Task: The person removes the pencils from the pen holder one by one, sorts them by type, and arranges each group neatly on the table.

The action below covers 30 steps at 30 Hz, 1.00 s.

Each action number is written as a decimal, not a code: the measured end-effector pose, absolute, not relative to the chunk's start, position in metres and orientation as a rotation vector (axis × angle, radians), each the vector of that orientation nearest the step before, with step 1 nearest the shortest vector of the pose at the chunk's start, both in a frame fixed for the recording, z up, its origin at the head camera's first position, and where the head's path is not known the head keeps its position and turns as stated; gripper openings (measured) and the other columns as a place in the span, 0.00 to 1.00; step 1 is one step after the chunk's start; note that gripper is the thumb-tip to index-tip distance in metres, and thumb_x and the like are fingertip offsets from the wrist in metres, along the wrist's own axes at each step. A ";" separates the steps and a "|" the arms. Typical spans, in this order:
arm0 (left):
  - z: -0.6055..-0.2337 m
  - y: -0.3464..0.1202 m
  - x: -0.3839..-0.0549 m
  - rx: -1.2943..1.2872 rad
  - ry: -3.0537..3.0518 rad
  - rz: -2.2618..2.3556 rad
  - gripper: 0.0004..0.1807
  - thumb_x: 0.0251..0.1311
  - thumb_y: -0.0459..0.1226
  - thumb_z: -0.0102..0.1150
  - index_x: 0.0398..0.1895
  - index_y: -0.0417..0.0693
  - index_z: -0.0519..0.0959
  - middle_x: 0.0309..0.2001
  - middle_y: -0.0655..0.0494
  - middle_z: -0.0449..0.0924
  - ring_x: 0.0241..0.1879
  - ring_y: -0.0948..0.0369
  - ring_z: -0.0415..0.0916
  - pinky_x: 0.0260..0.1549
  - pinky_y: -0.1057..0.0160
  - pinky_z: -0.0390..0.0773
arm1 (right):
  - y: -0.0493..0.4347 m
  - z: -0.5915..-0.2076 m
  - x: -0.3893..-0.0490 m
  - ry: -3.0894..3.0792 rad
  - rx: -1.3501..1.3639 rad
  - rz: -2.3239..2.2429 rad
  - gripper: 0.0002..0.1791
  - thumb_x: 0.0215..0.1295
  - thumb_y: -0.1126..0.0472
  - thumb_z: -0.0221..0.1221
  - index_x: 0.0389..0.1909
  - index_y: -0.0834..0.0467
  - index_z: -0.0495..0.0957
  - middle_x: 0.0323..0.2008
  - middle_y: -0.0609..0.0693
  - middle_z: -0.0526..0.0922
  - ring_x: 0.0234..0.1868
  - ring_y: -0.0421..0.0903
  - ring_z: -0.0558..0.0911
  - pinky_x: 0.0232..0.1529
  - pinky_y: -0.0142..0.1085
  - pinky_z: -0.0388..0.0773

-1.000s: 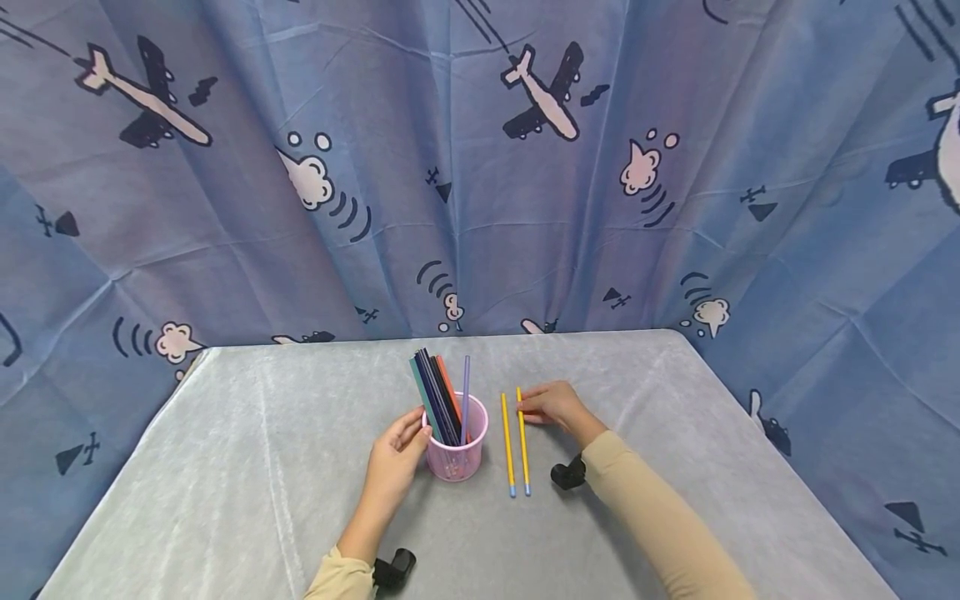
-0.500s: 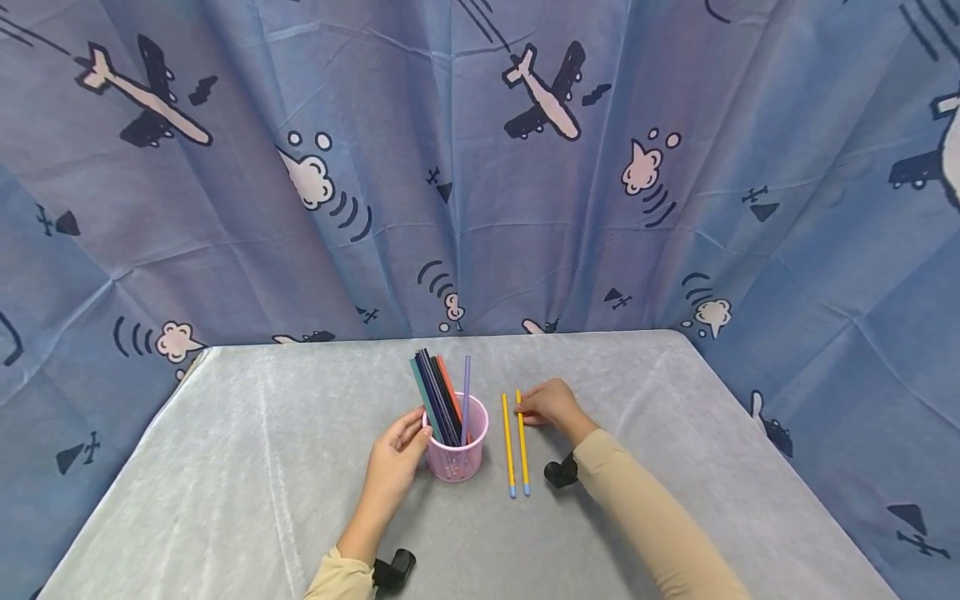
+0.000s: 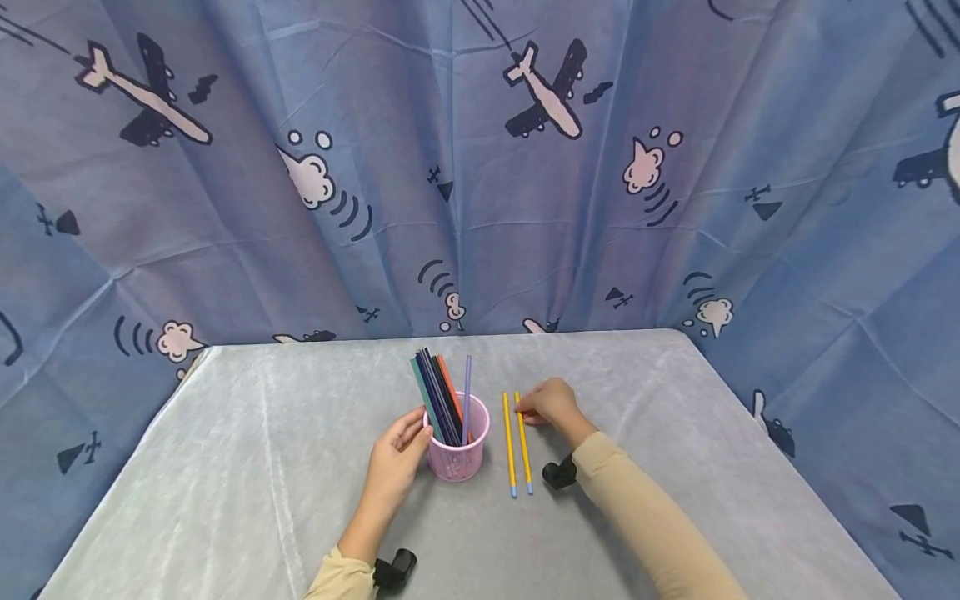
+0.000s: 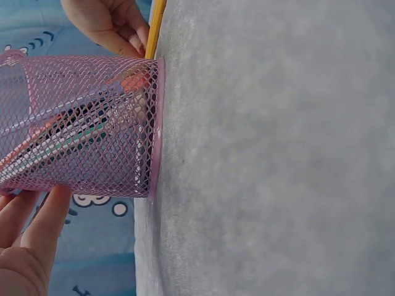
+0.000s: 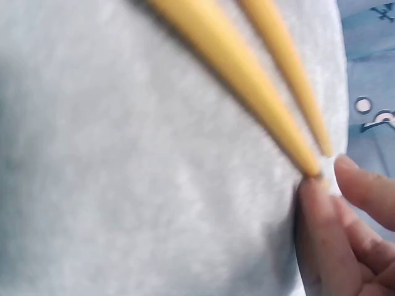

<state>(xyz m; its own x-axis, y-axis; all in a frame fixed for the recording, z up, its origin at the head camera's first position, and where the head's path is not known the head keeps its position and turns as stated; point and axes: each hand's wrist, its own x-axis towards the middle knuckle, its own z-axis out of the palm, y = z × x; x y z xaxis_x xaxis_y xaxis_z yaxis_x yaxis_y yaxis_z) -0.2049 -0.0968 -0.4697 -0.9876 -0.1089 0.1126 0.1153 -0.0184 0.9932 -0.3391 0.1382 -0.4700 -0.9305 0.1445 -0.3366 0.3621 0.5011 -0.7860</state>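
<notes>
A pink mesh pen cup (image 3: 455, 462) stands upright on the table, filled with several dark, teal, orange and purple sticks or pens. My left hand (image 3: 397, 450) holds the cup's left side, thumb in front and fingers behind; in the left wrist view its fingertips (image 4: 58, 200) meet the mesh. Right of the cup, two yellow pencils with blue ends lie nearly side by side: a left pencil (image 3: 510, 450) and a right pencil (image 3: 524, 450). My right hand (image 3: 551, 402) pinches the right pencil near its far end, the thumb (image 5: 318, 203) right at the tip.
A pale grey cloth covers the table (image 3: 247, 467). Behind it hangs a blue curtain (image 3: 375, 167) printed with airplanes. Black wrist cameras sit below the left hand (image 3: 396, 570) and beside the right wrist (image 3: 558, 473).
The right pencil has turned slightly, its far end shifting a little left and toward me, its blue end a little right. My right hand moved slightly with it; the left hand stays on the cup.
</notes>
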 end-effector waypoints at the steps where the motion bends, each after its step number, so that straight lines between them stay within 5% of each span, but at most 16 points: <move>1: -0.470 -0.097 -0.205 -0.006 -2.083 -2.138 0.25 0.62 0.37 0.57 0.60 0.35 0.69 0.57 0.38 0.73 0.57 0.50 0.72 0.52 0.70 0.76 | 0.139 -0.469 -0.338 2.525 0.420 -1.436 0.09 0.46 0.68 0.68 0.30 0.67 0.82 0.18 0.50 0.81 0.14 0.37 0.77 0.21 0.28 0.81; 9: -0.469 -0.097 -0.205 0.011 -2.079 -2.141 0.24 0.62 0.37 0.56 0.60 0.35 0.69 0.57 0.39 0.73 0.57 0.51 0.72 0.52 0.70 0.75 | 0.133 -0.447 -0.328 2.350 0.207 -1.806 0.18 0.53 0.69 0.65 0.46 0.71 0.78 0.36 0.59 0.85 0.29 0.40 0.83 0.38 0.36 0.84; 14: -0.470 -0.098 -0.204 0.012 -2.077 -2.150 0.24 0.62 0.37 0.56 0.60 0.35 0.69 0.57 0.39 0.73 0.57 0.51 0.72 0.52 0.70 0.76 | 0.128 -0.436 -0.323 2.200 0.126 -1.893 0.21 0.54 0.68 0.64 0.50 0.71 0.75 0.39 0.58 0.84 0.33 0.42 0.84 0.47 0.43 0.81; 30: -0.469 -0.098 -0.206 0.014 -2.084 -2.143 0.24 0.62 0.37 0.56 0.60 0.35 0.69 0.57 0.39 0.73 0.57 0.51 0.72 0.52 0.69 0.76 | 0.102 -0.414 -0.319 2.110 -0.022 -1.907 0.20 0.54 0.66 0.64 0.49 0.67 0.77 0.43 0.60 0.83 0.40 0.46 0.84 0.46 0.40 0.82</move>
